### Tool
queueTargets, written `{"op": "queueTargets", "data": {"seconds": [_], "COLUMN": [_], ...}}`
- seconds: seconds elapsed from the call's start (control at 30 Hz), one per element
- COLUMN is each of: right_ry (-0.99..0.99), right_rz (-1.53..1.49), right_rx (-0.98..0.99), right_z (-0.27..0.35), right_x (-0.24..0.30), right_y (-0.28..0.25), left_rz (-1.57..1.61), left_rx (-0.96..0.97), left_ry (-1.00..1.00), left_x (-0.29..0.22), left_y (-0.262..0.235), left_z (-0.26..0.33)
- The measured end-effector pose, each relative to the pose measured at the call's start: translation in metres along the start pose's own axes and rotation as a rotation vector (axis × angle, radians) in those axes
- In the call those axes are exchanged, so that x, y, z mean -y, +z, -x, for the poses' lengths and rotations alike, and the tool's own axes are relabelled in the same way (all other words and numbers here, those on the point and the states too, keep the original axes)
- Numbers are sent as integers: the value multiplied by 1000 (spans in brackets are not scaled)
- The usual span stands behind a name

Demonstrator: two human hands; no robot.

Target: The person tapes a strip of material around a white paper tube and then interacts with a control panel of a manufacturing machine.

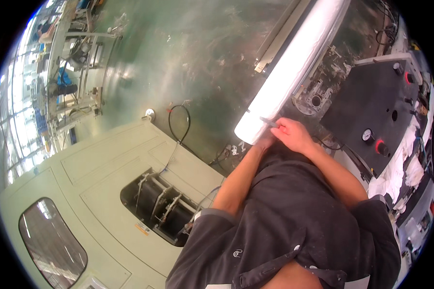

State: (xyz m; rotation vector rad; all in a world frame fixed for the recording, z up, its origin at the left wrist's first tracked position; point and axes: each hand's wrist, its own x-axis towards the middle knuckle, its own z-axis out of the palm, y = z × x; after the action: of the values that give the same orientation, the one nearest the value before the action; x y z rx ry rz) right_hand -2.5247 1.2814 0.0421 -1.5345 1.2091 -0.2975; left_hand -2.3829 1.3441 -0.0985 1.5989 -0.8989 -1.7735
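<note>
A long white roll [290, 65] is seen from the upper right of the frame to just above its centre, its long axis set on a slant: one end is cut off by the top edge, and the other is pointed down and to the left, toward the wearer's body. It is held straight along its length, with the near end rounded off just left of the hands. Near that end, the roll is crossed by a narrow dark strip [266, 121], laid roughly square to the long axis.

The end of the strip is pinched between the thumb and fingers of the right hand [294, 136], which is placed at the roll's right-hand side. The left hand [266, 141] is tucked beneath the near end, close to the right; its fingers are mostly hidden, so its grip cannot be told.

The roll is flanked on its upper left by a pale rail [276, 41]. A dark control panel [371, 108] is seen at the right of the frame, and the lower left is filled by a pale green machine cabinet [99, 180].
</note>
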Motion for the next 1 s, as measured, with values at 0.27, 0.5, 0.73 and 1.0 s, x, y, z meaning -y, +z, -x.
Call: {"op": "queueTargets", "data": {"seconds": [0.27,0.5,0.73,1.0], "right_ry": [3,-7,-34,100], "right_rz": [85,-544,-678,-655], "right_rx": [140,392,498,444], "right_z": [-16,-32,-41,-35], "right_x": [12,-30,-43,-27], "right_y": [-40,-12,-8,-9], "left_rz": [860,1002,1045,-514], "left_rx": [316,299,246,-445], "left_ry": [-444,-411,-427,6], "left_x": [-76,-85,-99,-172], "left_y": [-11,-12,-13,-2], "left_z": [57,72,82,122]}}
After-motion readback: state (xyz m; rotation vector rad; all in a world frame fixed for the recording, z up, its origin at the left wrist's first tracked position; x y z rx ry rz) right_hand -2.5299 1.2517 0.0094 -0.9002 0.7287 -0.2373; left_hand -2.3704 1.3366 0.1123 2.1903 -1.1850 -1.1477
